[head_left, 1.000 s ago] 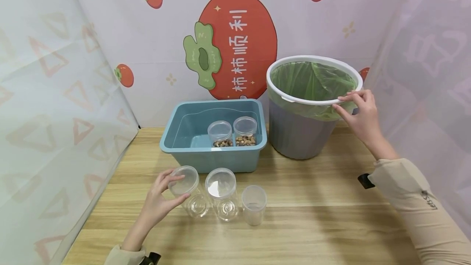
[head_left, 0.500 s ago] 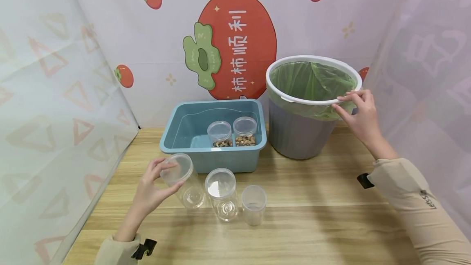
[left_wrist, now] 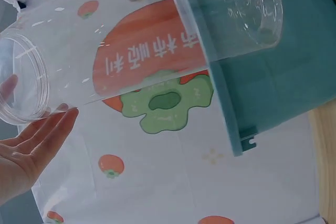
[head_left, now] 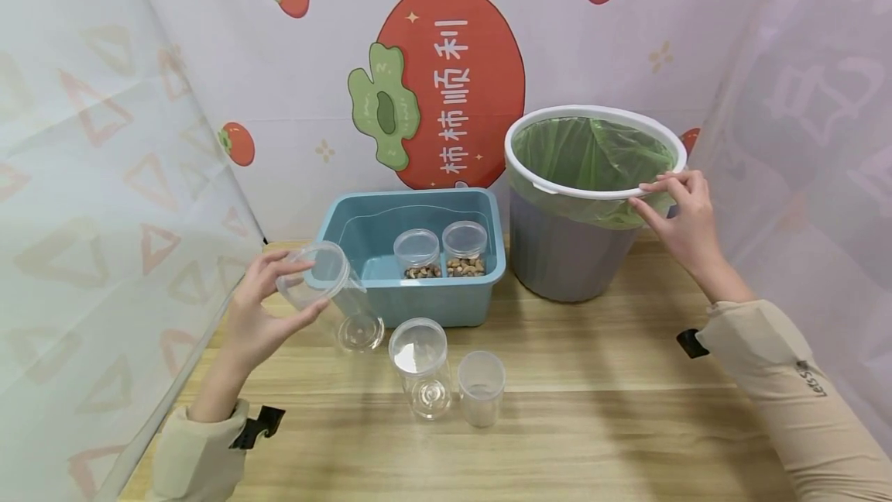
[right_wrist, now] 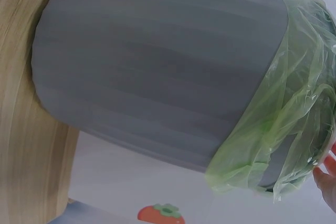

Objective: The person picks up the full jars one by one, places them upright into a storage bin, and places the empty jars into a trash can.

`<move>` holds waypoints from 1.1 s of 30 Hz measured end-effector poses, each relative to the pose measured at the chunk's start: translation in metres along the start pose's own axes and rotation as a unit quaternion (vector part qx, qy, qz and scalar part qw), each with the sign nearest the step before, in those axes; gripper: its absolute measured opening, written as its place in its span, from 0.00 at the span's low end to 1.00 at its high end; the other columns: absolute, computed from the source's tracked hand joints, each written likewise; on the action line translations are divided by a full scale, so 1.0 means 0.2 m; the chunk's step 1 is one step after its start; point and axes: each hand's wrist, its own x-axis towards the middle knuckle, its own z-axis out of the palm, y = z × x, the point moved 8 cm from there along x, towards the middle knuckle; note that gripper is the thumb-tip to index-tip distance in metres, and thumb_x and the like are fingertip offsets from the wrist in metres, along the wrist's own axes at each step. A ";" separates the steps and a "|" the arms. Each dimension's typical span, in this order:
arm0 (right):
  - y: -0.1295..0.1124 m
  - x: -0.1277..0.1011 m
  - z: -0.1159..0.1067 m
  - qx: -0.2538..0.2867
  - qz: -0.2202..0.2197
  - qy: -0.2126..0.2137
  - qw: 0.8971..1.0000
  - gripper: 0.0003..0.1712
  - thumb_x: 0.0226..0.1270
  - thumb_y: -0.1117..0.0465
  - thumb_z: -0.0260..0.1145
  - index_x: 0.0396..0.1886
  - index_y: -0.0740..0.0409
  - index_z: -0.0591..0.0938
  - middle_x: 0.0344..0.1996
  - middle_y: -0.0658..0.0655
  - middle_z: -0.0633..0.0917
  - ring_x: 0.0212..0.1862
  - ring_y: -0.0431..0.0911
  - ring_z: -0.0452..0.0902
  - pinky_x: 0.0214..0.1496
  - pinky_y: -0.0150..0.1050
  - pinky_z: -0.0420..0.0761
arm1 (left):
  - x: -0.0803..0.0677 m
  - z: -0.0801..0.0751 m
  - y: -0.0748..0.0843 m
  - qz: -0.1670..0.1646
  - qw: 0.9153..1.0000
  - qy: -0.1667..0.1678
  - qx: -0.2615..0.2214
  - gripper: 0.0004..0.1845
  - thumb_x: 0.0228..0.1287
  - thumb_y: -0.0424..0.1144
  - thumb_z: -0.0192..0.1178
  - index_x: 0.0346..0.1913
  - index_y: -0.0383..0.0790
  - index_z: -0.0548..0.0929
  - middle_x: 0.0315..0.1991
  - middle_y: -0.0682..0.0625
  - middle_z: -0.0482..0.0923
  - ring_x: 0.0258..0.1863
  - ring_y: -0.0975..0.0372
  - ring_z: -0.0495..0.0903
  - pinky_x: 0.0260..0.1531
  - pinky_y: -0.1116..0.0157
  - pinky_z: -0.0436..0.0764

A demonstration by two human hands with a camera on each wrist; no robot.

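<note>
My left hand (head_left: 261, 316) grips a clear lidded jar (head_left: 355, 308) near its top, fingers and thumb on either side of the lid. The jar tilts and hangs in front of the left end of a blue basin (head_left: 418, 304); it looks empty in the left wrist view. With thumb and fingers, my right hand (head_left: 686, 223) pinches the white rim (head_left: 599, 194) of a grey trash bin (head_left: 567, 254) lined with a green bag (head_left: 592, 149). A second clear lidded jar (head_left: 420, 370) and a smaller clear cup (head_left: 482, 390) stand on the table.
Inside the basin, at its right, sit two clear jars (head_left: 464, 250) partly filled with nuts. A white printed curtain (head_left: 313, 84) closes off the back and sides. The wooden table (head_left: 557, 440) extends in front of the basin and bin.
My left hand has lifted the jar off its place beside the other jar and moved it up and left, towards the basin. The right hand has stayed on the bin's rim.
</note>
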 end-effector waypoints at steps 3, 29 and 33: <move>0.00 0.00 0.00 0.001 0.000 0.000 1.000 0.16 0.38 0.78 0.70 0.32 0.73 0.78 0.39 0.70 0.69 0.47 0.62 0.63 0.46 0.41 0.58 | 0.06 -0.04 0.02 0.010 1.000 0.010 -0.011 0.25 0.28 0.22 0.70 0.40 0.29 0.79 0.44 0.37 0.72 0.51 0.59 0.68 0.40 0.80 0.71; 0.00 -0.01 0.00 0.000 0.002 -0.006 1.000 0.16 0.40 0.77 0.70 0.32 0.72 0.78 0.39 0.70 0.69 0.47 0.62 0.63 0.47 0.44 0.59 | 0.49 0.02 0.20 -0.033 0.998 0.008 -0.057 0.21 0.39 0.26 0.68 0.43 0.34 0.78 0.43 0.58 0.73 0.51 0.64 0.67 0.35 0.75 0.72; 0.00 0.00 0.00 -0.002 0.006 -0.009 1.000 0.15 0.41 0.76 0.70 0.33 0.72 0.78 0.40 0.70 0.69 0.48 0.62 0.63 0.47 0.45 0.60 | 0.55 0.06 0.23 -0.023 0.997 0.013 -0.078 0.21 0.40 0.27 0.68 0.43 0.34 0.79 0.42 0.61 0.72 0.50 0.64 0.68 0.33 0.75 0.74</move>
